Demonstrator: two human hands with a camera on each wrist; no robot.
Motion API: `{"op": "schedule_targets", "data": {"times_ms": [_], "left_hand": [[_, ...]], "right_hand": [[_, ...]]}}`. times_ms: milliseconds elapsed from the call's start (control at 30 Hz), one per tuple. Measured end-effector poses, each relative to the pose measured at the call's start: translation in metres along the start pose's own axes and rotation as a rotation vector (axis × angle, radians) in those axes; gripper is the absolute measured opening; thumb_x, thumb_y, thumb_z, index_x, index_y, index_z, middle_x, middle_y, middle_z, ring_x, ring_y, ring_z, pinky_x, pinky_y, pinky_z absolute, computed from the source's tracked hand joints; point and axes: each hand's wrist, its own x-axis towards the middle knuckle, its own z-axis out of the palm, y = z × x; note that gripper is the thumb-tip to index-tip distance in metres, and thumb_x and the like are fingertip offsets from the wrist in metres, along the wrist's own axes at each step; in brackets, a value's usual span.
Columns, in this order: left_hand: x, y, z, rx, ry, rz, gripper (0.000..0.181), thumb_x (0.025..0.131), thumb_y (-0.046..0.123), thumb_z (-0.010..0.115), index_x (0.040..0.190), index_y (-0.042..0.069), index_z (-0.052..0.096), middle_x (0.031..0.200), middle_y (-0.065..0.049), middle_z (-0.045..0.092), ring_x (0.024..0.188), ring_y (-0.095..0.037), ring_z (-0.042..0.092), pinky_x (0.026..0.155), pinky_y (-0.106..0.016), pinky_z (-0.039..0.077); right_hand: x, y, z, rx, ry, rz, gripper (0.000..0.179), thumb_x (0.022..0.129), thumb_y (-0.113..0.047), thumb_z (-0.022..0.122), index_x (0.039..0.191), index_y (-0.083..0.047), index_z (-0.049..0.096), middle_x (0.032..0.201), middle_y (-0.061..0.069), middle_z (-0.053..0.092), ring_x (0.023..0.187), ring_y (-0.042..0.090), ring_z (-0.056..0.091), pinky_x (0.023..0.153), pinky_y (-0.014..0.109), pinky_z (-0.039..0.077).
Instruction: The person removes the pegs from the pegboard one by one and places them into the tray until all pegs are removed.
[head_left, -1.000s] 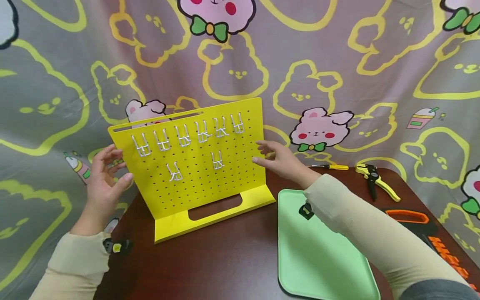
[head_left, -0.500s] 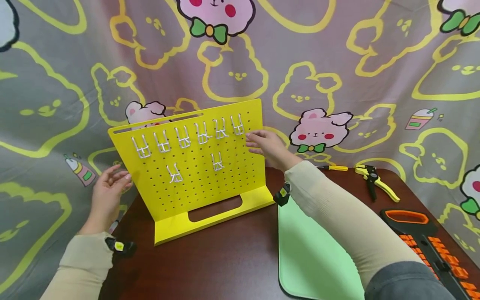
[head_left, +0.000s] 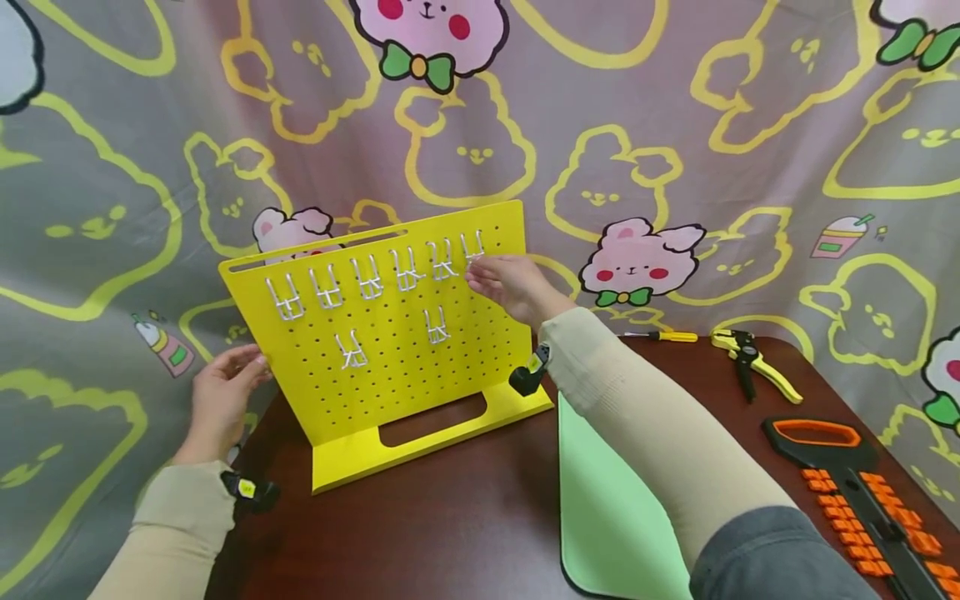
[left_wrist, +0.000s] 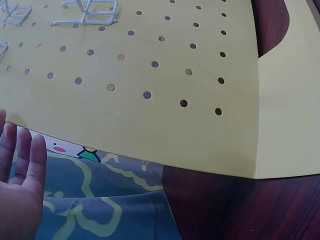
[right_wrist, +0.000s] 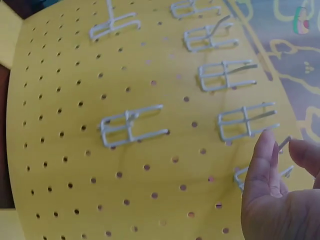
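A yellow pegboard (head_left: pixel 390 358) stands on the table in the head view, with white wire double hooks (head_left: pixel 437 325) in its holes. My left hand (head_left: pixel 221 400) is at the board's left edge, its thumb and fingertips meeting that edge; in the left wrist view the fingers (left_wrist: pixel 36 155) look fairly straight. My right hand (head_left: pixel 517 287) is raised before the upper right of the board, at the rightmost top hook (head_left: pixel 472 243). In the right wrist view its thumb and fingers (right_wrist: pixel 262 160) stand apart on either side of a hook prong, partly covering the hook.
A light green tray (head_left: pixel 607 508) lies right of the board, partly under my right forearm. Farther right are a yellow-handled screwdriver (head_left: pixel 675 337), yellow-and-black pliers (head_left: pixel 753 362) and a black-and-orange tool (head_left: pixel 817 442). A patterned curtain (head_left: pixel 637 100) hangs behind the table.
My right hand has moved left, from beside the board's right edge to the rightmost top hook. My left hand has come in to the left edge of the board.
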Motion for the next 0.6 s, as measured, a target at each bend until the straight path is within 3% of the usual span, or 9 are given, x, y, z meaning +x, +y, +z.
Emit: {"op": "schedule_targets", "data": {"times_ms": [267, 600], "left_hand": [[0.001, -0.003, 0.003, 0.043, 0.034, 0.020, 0.011, 0.100, 0.002, 0.066, 0.104, 0.013, 0.067, 0.091, 0.007, 0.065, 0.081, -0.008, 0.061, 0.070, -0.015, 0.055], [0.001, -0.006, 0.006, 0.144, 0.067, 0.036, 0.010, 0.100, -0.001, 0.064, 0.106, 0.007, 0.064, 0.088, 0.011, 0.063, 0.080, -0.005, 0.059, 0.070, -0.014, 0.055]], "right_hand": [[-0.001, -0.004, 0.004, 0.075, 0.020, 0.056, 0.025, 0.103, -0.007, 0.065, 0.126, 0.002, 0.064, 0.109, 0.012, 0.067, 0.089, 0.017, 0.067, 0.083, 0.023, 0.058], [-0.010, 0.003, 0.008, 0.158, 0.038, 0.057, 0.030, 0.103, -0.005, 0.063, 0.132, 0.004, 0.060, 0.100, 0.009, 0.066, 0.083, 0.014, 0.066, 0.076, 0.018, 0.057]]}}
